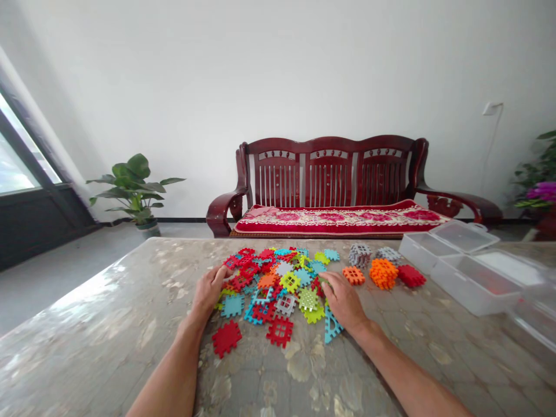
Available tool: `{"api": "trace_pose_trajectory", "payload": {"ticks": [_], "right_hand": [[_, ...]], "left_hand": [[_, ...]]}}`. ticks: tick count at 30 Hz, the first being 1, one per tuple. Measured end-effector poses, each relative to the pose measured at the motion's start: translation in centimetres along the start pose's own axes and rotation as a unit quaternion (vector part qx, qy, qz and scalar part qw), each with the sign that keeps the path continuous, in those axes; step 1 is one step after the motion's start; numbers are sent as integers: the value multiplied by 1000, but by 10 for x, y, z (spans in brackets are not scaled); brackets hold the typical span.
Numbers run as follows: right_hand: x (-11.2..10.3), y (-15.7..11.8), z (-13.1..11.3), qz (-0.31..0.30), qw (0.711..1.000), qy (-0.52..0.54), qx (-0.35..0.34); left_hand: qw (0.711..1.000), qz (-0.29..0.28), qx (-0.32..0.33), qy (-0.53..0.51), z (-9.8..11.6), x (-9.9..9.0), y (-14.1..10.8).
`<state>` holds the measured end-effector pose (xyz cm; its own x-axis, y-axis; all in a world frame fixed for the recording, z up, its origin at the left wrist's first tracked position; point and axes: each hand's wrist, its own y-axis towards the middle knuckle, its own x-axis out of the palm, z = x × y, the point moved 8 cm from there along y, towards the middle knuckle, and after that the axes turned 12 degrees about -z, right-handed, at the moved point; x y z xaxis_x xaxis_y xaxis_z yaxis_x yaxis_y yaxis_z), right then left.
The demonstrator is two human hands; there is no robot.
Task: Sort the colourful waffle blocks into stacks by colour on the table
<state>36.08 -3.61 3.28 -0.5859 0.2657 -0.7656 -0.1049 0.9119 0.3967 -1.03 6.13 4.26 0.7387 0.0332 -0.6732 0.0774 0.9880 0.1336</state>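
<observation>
A loose heap of interlocking plastic tiles (290, 282) in red, blue, lime green, orange and grey lies on the table before me. At its left edge is my left hand (210, 289), thumb and fingers apart, touching red tiles; some fingertips are hidden. My right hand (343, 298) rests on the right side of the heap with fingers bent and parted, near a lime green tile (308, 299). Below the right hand lies a blue triangular tile (332, 325). Two red tiles, one solid (226, 338) and one with a window grid (280, 330), sit at the near side.
Right of the heap are stacks of grey tiles (359, 255), orange tiles (383, 274) and red tiles (411, 276). Clear plastic boxes (473, 284) stand farther right on the patterned tablecloth (143, 341). Beyond the table is a wooden bench (328, 174); a potted plant (138, 188) stands at left.
</observation>
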Motion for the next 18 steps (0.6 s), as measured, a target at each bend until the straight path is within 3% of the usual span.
{"api": "trace_pose_trajectory", "payload": {"ticks": [3, 5, 9, 12, 18], "right_hand": [[1, 1, 0, 9, 1000, -4, -7], [1, 1, -1, 11, 1000, -10, -8], [0, 2, -6, 16, 999, -27, -10], [-1, 3, -10, 11, 999, -46, -13], [2, 4, -15, 6, 996, -92, -1]], "left_hand": [[997, 64, -36, -2, -5, -16, 6], [997, 61, -50, 26, -5, -19, 20], [992, -23, -26, 125, 5, -7, 60], [984, -51, -13, 168, 10, 5, 84], [969, -147, 9, 198, 16, 35, 103]]}}
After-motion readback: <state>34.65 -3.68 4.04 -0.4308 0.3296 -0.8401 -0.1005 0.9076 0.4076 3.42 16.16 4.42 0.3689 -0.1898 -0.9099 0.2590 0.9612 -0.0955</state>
